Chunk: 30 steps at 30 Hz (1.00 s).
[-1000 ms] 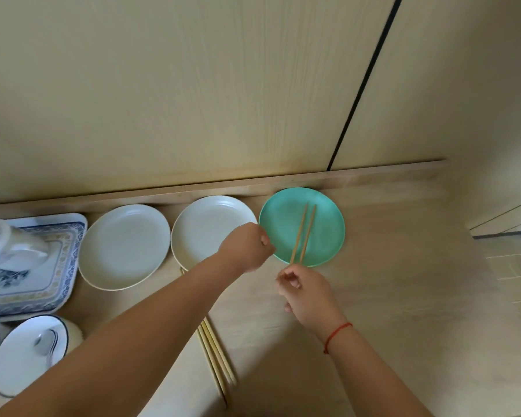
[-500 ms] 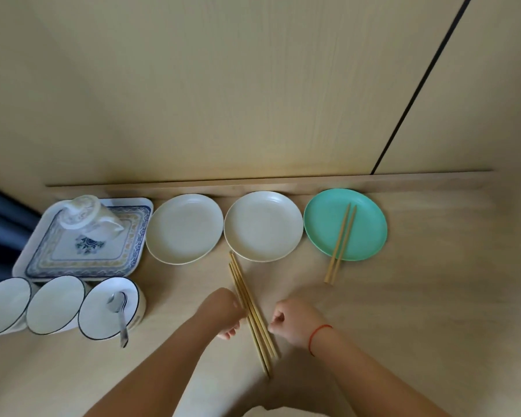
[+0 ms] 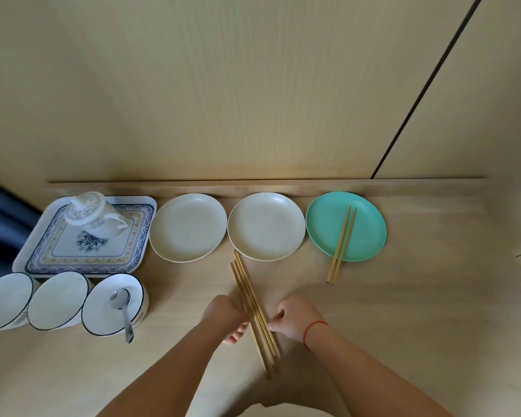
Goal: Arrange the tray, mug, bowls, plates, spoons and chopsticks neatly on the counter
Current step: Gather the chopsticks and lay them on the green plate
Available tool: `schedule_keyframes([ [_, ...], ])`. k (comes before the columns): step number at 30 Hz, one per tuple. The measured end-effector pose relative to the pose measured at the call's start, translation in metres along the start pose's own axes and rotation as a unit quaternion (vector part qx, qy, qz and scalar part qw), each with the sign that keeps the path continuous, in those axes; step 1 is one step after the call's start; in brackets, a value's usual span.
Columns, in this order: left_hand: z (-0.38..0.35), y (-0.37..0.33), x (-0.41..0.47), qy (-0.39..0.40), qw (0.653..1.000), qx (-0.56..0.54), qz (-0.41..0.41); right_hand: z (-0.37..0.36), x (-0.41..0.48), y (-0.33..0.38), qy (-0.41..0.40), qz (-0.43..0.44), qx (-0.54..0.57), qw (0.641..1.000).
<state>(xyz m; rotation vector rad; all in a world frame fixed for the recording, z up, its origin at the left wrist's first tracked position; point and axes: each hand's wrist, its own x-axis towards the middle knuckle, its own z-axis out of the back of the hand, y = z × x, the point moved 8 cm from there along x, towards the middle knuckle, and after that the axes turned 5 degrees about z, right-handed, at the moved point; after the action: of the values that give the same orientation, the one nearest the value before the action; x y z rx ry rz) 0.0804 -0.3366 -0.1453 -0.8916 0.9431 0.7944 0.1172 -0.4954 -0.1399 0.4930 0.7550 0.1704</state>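
Note:
Several loose wooden chopsticks lie at a slant on the counter in front of the middle cream plate. My left hand curls against their left side and my right hand pinches them from the right. One pair of chopsticks rests across the green plate, its ends sticking out over the near rim. Another cream plate sits to the left. A patterned tray carries the lidded mug. Three white bowls stand in a row; the right one holds spoons.
A low wooden ledge and wall panels run behind the plates. The counter's right end drops off past the green plate. A dark opening lies left of the tray.
Both hands have drawn back from the green plate, leaving a pair of chopsticks on it, and have closed in on the loose chopsticks nearer me. My view has shifted left and back.

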Motion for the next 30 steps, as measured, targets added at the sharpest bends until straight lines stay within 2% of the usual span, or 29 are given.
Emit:
schedule_keyframes([
  [4,0.003,-0.004,-0.001,-0.048,0.998,0.033,0.001,0.000,-0.002,0.004,0.000,-0.013,0.001,1.000],
  [8,0.003,-0.013,-0.008,-0.076,0.991,0.112,-0.013,-0.002,-0.006,0.008,0.008,-0.038,0.001,0.999],
  [12,0.003,-0.021,-0.012,-0.110,0.986,0.127,-0.021,0.001,-0.010,0.016,-0.009,-0.046,-0.032,0.998],
  [17,0.005,-0.016,-0.006,-0.121,0.990,0.068,-0.004,0.005,-0.011,0.026,-0.027,-0.019,-0.129,0.991],
  [21,0.017,-0.014,0.000,-0.136,0.990,0.034,-0.025,0.012,-0.009,0.030,-0.059,-0.009,-0.206,0.977],
  [30,0.038,0.001,0.008,-0.141,0.987,-0.062,-0.038,0.012,-0.011,0.029,-0.076,0.033,-0.195,0.977],
])
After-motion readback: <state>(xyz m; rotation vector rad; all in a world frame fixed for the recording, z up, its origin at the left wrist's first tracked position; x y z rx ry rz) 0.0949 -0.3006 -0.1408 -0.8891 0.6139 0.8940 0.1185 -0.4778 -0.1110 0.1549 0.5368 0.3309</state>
